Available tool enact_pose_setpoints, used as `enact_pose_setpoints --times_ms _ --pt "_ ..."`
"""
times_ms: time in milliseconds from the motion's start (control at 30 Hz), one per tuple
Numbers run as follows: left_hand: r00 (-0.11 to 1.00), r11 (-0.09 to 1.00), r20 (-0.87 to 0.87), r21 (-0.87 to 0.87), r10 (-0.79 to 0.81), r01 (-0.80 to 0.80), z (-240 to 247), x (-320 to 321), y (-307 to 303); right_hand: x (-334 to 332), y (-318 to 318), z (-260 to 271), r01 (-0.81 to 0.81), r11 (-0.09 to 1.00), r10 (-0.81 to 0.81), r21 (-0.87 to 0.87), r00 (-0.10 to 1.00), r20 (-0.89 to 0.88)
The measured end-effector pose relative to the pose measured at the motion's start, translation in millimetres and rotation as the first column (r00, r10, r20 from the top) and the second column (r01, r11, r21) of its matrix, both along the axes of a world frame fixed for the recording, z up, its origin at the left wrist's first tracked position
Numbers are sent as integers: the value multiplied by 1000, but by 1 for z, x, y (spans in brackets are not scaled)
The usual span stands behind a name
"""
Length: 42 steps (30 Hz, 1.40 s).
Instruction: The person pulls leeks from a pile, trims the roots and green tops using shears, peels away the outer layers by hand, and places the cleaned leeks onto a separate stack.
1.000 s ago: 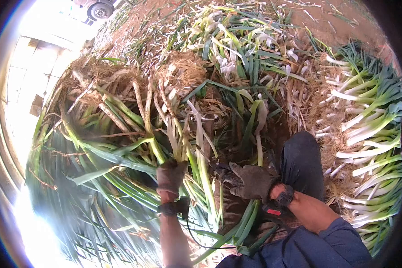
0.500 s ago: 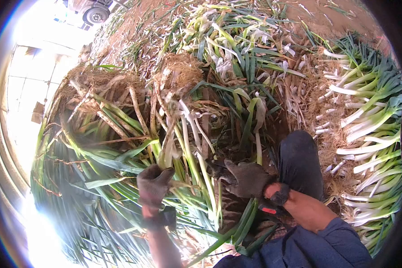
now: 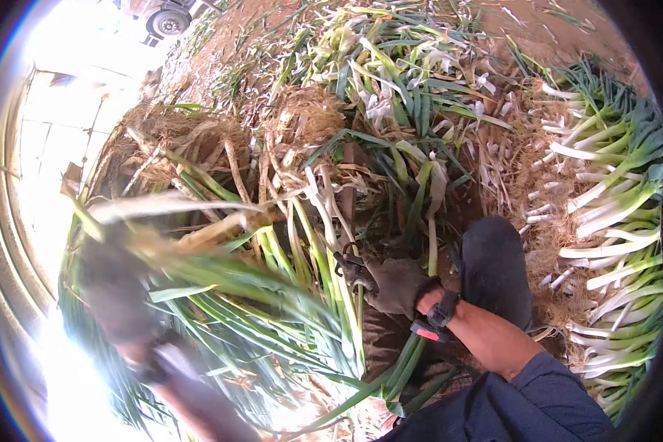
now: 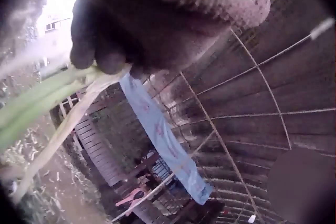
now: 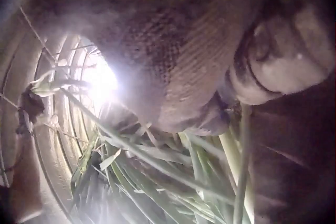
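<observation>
My gloved left hand [image 3: 114,283], blurred, is out over the left side of the leek heap [image 3: 221,324]. Its curled fingers grip a leek [image 4: 42,95] in the left wrist view, with a dry, withered leaf [image 4: 65,124] trailing beside the green stalk. My gloved right hand [image 3: 394,286] is in front of my body, just right of upright leek stalks [image 3: 331,272]. It holds a small dark tool [image 3: 355,271] with a looped part; I cannot tell its kind. The right wrist view is mostly filled by the glove [image 5: 163,50], with green leaves [image 5: 194,166] below.
Trimmed white leeks [image 3: 604,221] lie in a long row on the right. Stripped leaves [image 3: 390,66] are piled ahead on the soil. Root clumps [image 3: 306,121] top the heap. My bent knee [image 3: 497,265] stands between heap and row. A vehicle wheel [image 3: 168,22] shows far off.
My left hand has swept from the middle of the heap far to the left, carrying a leek across. The right hand has shifted slightly left and keeps the dark tool.
</observation>
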State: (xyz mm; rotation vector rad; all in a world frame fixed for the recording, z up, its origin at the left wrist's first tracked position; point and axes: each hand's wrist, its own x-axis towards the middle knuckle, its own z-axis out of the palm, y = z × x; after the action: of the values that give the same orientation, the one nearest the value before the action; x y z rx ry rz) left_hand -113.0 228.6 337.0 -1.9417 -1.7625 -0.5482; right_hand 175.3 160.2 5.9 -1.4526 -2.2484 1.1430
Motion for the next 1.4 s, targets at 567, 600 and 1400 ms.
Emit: enact_pose_setpoints --times_ms 567,600,1400 --pt "760 767 416 -621 499 -164 -293 32 0 3 -16 8 -65 998 65 -11 996 -65" --pt "759 685 321 -695 566 -217 -321 37 -31 -1 -19 7 -88 996 88 5 995 -41" --pt "724 677 383 -719 574 -157 -391 54 -52 -75 151 38 12 983 -35 184 992 122"
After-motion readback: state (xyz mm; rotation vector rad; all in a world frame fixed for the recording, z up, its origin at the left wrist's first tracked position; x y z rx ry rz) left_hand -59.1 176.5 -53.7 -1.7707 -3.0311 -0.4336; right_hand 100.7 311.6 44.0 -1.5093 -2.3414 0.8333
